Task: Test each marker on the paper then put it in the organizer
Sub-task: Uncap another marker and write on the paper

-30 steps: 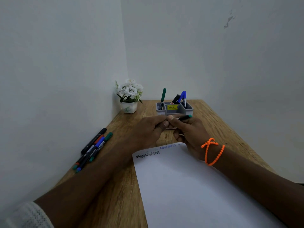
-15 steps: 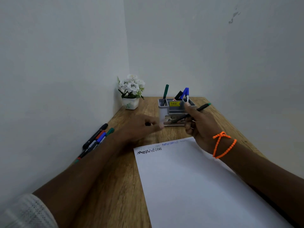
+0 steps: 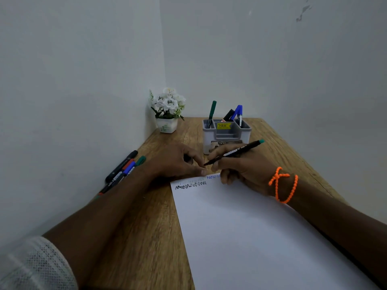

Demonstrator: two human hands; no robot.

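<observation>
My right hand (image 3: 240, 170) grips an uncapped black marker (image 3: 236, 152) with a teal end, its tip pointing down-left just above the top edge of the white paper (image 3: 251, 227). My left hand (image 3: 178, 162) rests at the paper's top left corner, fingers curled around a small dark thing, apparently the cap. Black and blue squiggles mark the top of the sheet. The grey organizer (image 3: 226, 132) stands behind my hands and holds a green, a black and a blue marker.
Several loose markers (image 3: 123, 170) lie along the left wall on the wooden table (image 3: 146, 237). A small white pot of white flowers (image 3: 167, 110) sits in the far corner. Walls close in on the left and behind.
My hands pulled apart, taking the cap off the marker. The right hand then swung the marker down from near the organizer toward the top of the paper, and the left hand settled at the paper's corner.
</observation>
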